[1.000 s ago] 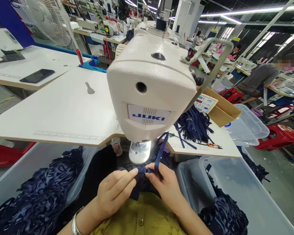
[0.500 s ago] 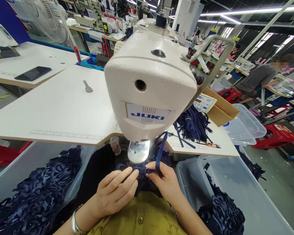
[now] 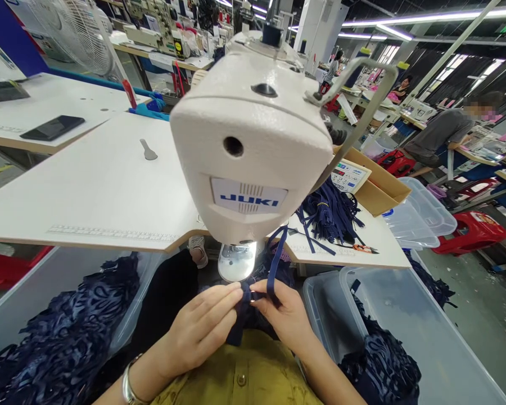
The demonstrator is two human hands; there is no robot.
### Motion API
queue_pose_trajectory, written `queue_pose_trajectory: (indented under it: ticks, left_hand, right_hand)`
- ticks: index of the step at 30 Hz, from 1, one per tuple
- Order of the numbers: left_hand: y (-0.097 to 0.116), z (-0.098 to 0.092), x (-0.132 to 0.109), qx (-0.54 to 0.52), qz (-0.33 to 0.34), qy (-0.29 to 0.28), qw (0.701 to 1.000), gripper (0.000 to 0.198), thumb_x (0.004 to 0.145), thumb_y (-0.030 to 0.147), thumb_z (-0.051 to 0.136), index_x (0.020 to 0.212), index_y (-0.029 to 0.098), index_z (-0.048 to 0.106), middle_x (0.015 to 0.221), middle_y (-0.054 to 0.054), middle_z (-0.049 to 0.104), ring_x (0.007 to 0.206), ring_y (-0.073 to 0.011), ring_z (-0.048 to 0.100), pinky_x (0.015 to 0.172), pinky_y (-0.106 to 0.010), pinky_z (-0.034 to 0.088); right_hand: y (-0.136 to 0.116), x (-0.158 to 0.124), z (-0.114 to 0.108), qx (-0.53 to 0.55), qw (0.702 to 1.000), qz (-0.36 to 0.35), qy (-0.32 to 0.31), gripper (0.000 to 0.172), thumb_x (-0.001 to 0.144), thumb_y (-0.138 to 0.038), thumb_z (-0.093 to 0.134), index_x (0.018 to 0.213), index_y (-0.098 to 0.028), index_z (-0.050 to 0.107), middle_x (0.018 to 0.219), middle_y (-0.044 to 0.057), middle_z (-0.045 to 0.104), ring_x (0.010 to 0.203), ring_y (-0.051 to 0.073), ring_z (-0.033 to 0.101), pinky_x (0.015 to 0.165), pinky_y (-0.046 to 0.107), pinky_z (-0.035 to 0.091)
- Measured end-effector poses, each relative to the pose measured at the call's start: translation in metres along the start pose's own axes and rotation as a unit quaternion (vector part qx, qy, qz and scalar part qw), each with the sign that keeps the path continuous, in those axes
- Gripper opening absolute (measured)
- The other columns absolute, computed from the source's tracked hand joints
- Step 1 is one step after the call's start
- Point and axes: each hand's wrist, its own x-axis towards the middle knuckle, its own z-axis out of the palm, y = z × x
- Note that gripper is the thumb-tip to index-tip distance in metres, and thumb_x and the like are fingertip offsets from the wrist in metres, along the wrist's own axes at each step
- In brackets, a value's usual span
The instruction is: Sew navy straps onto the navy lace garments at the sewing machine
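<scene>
In front of my lap, my left hand (image 3: 204,323) pinches a navy fabric piece (image 3: 235,331), whose end hangs below the fingers. My right hand (image 3: 287,315) is closed on a narrow navy strap (image 3: 275,267), with thumb and forefinger at a small shiny ring or slider (image 3: 253,296) between the two hands. From the right hand the strap loops up towards the table edge. Just beyond my fingertips is the lit arm end of a white sewing machine (image 3: 251,140). My fingers partly hide how strap and fabric join.
A bundle of navy straps (image 3: 331,211) and orange-handled snips (image 3: 365,248) lie on the table's right part. Bins of navy patterned pieces stand left (image 3: 145,275) and right (image 3: 442,332). A phone (image 3: 53,128) lies at far left. A co-worker (image 3: 441,132) sits at right.
My left hand has shifted slightly right, its fingertips closer to the right hand. More of the navy fabric end now hangs below it. The right hand stays nearly in place.
</scene>
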Motion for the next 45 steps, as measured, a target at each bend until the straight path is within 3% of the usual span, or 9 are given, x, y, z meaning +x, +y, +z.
queue_pose_trajectory:
  ticks: [4,8,11,17,23,32,38,41,45]
  left_hand:
    - [0.007,0.002,0.009,-0.139,-0.25,-0.069,0.956,0.02,0.093,0.022,0.045,0.109,0.02,0.058,0.08,-0.001,0.074,0.065,-0.0102,0.069,0.061,-0.017,0.054]
    - [0.014,0.0,0.027,-0.388,-0.539,-0.147,0.733,0.035,0.089,0.05,0.05,0.085,0.017,0.058,0.052,-0.001,0.067,0.04,-0.0096,0.054,0.042,-0.017,0.042]
    - [0.014,-0.002,0.034,-0.474,-0.581,-0.144,0.646,0.046,0.082,0.06,0.054,0.078,0.015,0.058,0.05,-0.005,0.067,0.037,-0.0084,0.047,0.04,-0.017,0.036]
    - [0.013,-0.002,0.03,-0.502,-0.572,-0.155,0.63,0.06,0.087,0.058,0.048,0.051,0.013,0.062,0.048,-0.009,0.066,0.037,-0.0072,0.043,0.04,-0.018,0.033]
    - [0.013,-0.003,0.03,-0.499,-0.562,-0.158,0.64,0.063,0.09,0.056,0.043,0.05,0.013,0.066,0.049,-0.009,0.066,0.039,-0.0078,0.045,0.042,-0.018,0.036]
    - [0.017,-0.006,0.03,-0.37,-0.557,-0.131,0.732,0.034,0.078,0.049,0.066,0.071,0.015,0.065,0.059,0.001,0.066,0.052,-0.0114,0.056,0.048,-0.019,0.044]
    - [0.016,-0.011,0.031,-0.208,-0.344,-0.029,0.915,0.01,0.086,0.026,0.061,0.092,0.021,0.068,0.077,0.003,0.07,0.065,-0.0095,0.064,0.062,-0.017,0.051]
    - [0.015,-0.012,0.037,-0.152,-0.234,-0.016,0.96,0.013,0.088,0.018,0.059,0.099,0.021,0.065,0.082,0.002,0.07,0.068,-0.0083,0.064,0.065,-0.016,0.051]
    - [0.014,-0.01,0.037,-0.086,-0.105,-0.02,0.991,0.02,0.09,0.015,0.052,0.107,0.018,0.063,0.093,-0.004,0.071,0.081,-0.0117,0.066,0.07,-0.02,0.053]
  right_hand:
    - [-0.004,0.003,-0.004,-0.057,0.998,0.028,-0.03,0.017,0.089,-0.03,0.057,0.085,-0.019,0.069,0.072,-0.002,0.061,0.064,0.011,0.053,0.06,0.021,0.039]
    - [-0.005,0.006,-0.006,0.006,0.998,0.047,-0.048,0.03,0.093,-0.037,0.05,0.073,-0.017,0.059,0.066,-0.002,0.051,0.063,0.01,0.047,0.06,0.021,0.037]
    - [-0.004,0.007,-0.005,0.07,0.993,0.065,-0.068,0.035,0.094,-0.041,0.047,0.07,-0.017,0.053,0.064,-0.003,0.049,0.062,0.01,0.045,0.06,0.021,0.037]
    - [-0.002,0.008,-0.002,0.099,0.988,0.087,-0.078,0.038,0.093,-0.045,0.048,0.069,-0.017,0.051,0.061,-0.004,0.045,0.059,0.009,0.041,0.057,0.021,0.035]
    - [-0.006,0.009,-0.002,0.085,0.987,0.108,-0.08,0.04,0.091,-0.049,0.049,0.068,-0.017,0.052,0.06,-0.004,0.043,0.058,0.009,0.039,0.054,0.021,0.034]
    - [-0.015,0.013,-0.002,0.02,0.993,0.092,-0.063,0.029,0.09,-0.038,0.052,0.072,-0.017,0.06,0.064,-0.003,0.052,0.06,0.01,0.046,0.058,0.021,0.039]
    - [-0.008,0.006,-0.012,0.007,0.998,-0.045,0.036,0.02,0.089,-0.038,0.059,0.085,-0.022,0.071,0.087,0.004,0.069,0.086,0.018,0.063,0.081,0.028,0.048]
    - [-0.002,0.002,-0.01,0.016,0.999,-0.019,-0.027,0.025,0.088,-0.044,0.06,0.097,-0.024,0.073,0.095,0.005,0.071,0.09,0.02,0.065,0.083,0.03,0.049]
    - [0.001,0.003,0.001,0.124,0.992,-0.004,0.008,0.038,0.074,-0.053,0.072,0.1,-0.024,0.071,0.103,0.005,0.068,0.097,0.022,0.063,0.087,0.032,0.05]
